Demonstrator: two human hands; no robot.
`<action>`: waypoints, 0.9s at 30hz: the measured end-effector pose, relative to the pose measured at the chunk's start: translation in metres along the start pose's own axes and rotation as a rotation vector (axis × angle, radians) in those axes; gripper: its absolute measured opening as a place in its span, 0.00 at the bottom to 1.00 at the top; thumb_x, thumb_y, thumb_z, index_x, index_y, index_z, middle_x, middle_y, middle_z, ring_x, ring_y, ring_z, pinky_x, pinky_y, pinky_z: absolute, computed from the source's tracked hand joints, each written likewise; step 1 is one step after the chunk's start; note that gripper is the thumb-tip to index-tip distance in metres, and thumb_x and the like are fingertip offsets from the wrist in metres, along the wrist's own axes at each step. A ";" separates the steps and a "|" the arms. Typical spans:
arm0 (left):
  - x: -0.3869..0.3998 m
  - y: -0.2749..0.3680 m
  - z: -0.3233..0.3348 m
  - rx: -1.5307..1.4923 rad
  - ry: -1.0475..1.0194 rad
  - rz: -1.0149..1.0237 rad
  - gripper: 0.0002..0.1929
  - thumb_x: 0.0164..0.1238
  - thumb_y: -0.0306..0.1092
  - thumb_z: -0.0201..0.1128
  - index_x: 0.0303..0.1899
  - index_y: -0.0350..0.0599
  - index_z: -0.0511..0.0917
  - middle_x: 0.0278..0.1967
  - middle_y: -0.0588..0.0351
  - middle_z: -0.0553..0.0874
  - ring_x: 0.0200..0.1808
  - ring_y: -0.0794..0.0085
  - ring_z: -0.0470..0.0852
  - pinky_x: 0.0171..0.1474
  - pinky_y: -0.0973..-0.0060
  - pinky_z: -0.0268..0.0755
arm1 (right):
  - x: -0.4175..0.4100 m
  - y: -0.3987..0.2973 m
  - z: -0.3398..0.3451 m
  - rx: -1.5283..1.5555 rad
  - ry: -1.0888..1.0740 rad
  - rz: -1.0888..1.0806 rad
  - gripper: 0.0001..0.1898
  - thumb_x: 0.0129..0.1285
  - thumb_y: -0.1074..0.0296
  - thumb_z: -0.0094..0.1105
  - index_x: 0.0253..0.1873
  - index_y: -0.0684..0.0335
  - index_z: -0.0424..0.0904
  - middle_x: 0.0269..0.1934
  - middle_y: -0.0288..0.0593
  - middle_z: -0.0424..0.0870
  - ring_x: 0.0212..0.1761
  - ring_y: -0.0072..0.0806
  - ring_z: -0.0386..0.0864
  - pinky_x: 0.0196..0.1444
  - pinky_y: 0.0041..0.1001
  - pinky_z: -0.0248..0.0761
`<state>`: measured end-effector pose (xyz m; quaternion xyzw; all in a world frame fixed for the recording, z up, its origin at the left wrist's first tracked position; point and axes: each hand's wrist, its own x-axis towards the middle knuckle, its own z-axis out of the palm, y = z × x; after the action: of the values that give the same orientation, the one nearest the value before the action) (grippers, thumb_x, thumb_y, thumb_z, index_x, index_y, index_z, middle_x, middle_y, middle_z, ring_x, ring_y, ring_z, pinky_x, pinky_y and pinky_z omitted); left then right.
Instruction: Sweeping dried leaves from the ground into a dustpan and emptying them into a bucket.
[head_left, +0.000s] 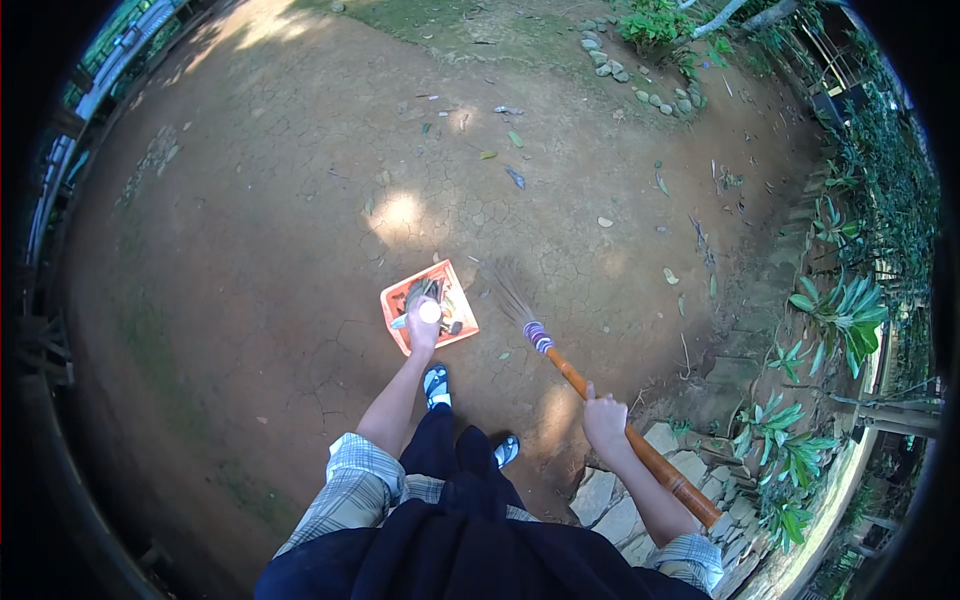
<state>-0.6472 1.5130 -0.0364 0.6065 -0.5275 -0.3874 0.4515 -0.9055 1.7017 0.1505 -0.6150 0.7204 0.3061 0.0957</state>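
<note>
My left hand grips an upright handle, whose round white end points up at me. Below it is an orange plastic dustpan holding dry leaves and other litter. The hand hides part of the dustpan. In my right hand is a stick broom with a bamboo handle. Purple and white binding wraps the top of its thin bristles. The bristles point at the ground, to the right of the dustpan; whether their tips touch the soil I cannot tell.
Cracked bare soil spreads around my sandalled feet. Scattered leaves lie ahead and to the right. Flat paving stones are at lower right, beside leafy plants. Small stones edge a planted bed.
</note>
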 end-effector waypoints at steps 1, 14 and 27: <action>0.001 0.001 0.003 -0.008 -0.010 -0.010 0.09 0.39 0.18 0.61 0.26 0.39 0.73 0.24 0.53 0.77 0.30 0.64 0.77 0.36 0.73 0.68 | -0.014 0.001 -0.012 -0.007 -0.012 0.008 0.21 0.55 0.64 0.50 0.55 0.59 0.66 0.25 0.40 0.79 0.28 0.32 0.80 0.28 0.35 0.71; 0.026 -0.010 -0.005 -0.025 0.001 -0.045 0.11 0.39 0.19 0.62 0.27 0.41 0.71 0.27 0.50 0.76 0.34 0.57 0.75 0.39 0.69 0.66 | 0.043 -0.012 -0.063 0.008 0.046 0.066 0.20 0.57 0.63 0.51 0.54 0.58 0.67 0.22 0.42 0.79 0.24 0.33 0.80 0.24 0.32 0.72; 0.004 0.030 -0.113 -0.108 0.097 -0.121 0.10 0.40 0.16 0.60 0.26 0.40 0.72 0.25 0.59 0.76 0.30 0.77 0.75 0.36 0.79 0.68 | 0.028 -0.010 -0.157 -0.112 0.164 -0.029 0.16 0.57 0.60 0.51 0.52 0.50 0.73 0.22 0.39 0.78 0.23 0.32 0.80 0.25 0.31 0.71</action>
<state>-0.5484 1.5232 0.0255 0.6299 -0.4458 -0.4120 0.4845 -0.8645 1.5899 0.2576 -0.6528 0.6986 0.2929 0.0063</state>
